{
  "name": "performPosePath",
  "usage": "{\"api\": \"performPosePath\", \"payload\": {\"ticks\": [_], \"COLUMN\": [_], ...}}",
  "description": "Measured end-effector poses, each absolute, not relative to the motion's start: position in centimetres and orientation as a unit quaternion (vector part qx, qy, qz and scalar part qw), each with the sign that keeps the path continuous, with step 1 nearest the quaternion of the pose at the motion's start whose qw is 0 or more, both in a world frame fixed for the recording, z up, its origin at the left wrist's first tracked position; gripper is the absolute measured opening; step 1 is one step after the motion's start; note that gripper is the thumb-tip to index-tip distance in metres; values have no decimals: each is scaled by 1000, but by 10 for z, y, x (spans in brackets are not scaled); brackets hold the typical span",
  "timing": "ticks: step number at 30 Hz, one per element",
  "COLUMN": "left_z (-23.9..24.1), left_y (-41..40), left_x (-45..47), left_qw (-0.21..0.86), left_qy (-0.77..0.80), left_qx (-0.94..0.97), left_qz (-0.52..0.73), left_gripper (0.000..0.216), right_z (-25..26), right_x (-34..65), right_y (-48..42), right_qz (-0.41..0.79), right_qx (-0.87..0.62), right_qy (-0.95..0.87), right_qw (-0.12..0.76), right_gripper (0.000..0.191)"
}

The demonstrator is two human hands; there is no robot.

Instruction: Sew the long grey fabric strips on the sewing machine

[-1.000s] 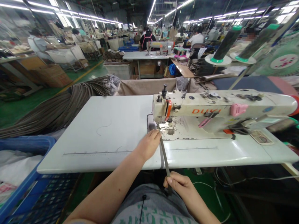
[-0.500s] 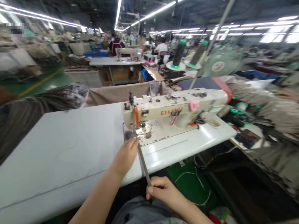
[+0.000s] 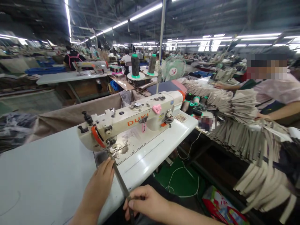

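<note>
A narrow dark grey-brown fabric strap (image 3: 121,181) runs from the presser foot area of a white sewing machine (image 3: 152,120) toward the table's front edge. My left hand (image 3: 100,182) lies on the table just in front of the needle area, its fingers pressed together on the strap's far part. Lower down, at the front edge, my right hand (image 3: 148,200) pinches the same strap between thumb and curled fingers. The strap's near end hangs past that hand and leaves the frame at the bottom. Exactly how its far end sits under the foot is too small to tell.
Thread cones (image 3: 135,67) stand behind the machine beside a green fan (image 3: 173,68). At right, bundles of beige straps (image 3: 243,106) cover a neighbouring table, where a co-worker (image 3: 276,90) sits. A colourful bag (image 3: 222,206) lies on the floor below.
My view has swung to the right, so the machine appears further left and the co-worker has come into view. Both hands keep their places on the strap.
</note>
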State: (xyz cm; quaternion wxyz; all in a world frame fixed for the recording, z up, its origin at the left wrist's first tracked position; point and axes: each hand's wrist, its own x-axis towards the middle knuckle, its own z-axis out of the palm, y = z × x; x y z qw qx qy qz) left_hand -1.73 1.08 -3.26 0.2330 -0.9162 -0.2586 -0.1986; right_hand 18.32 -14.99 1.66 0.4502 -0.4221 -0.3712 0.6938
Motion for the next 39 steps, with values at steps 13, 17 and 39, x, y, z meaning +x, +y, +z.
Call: {"api": "performPosePath", "payload": {"ticks": [13, 17, 39], "left_z": [-37, -26, -11], "left_y": [15, 9, 6], "left_x": [-18, -12, 0], "left_qw": [191, 160, 8], "left_qy": [-264, -288, -402], "left_qx": [-914, -911, -880], "left_qz": [-243, -249, -252], "left_gripper": [37, 33, 29], "right_z": [7, 10, 14], "right_x": [190, 190, 196], "right_y": [-157, -157, -152], "right_qz": [697, 694, 632], "right_qx": [-421, -432, -469], "right_qy": [-363, -374, -494], "right_qw": [452, 438, 370], "right_gripper": [54, 53, 45]}}
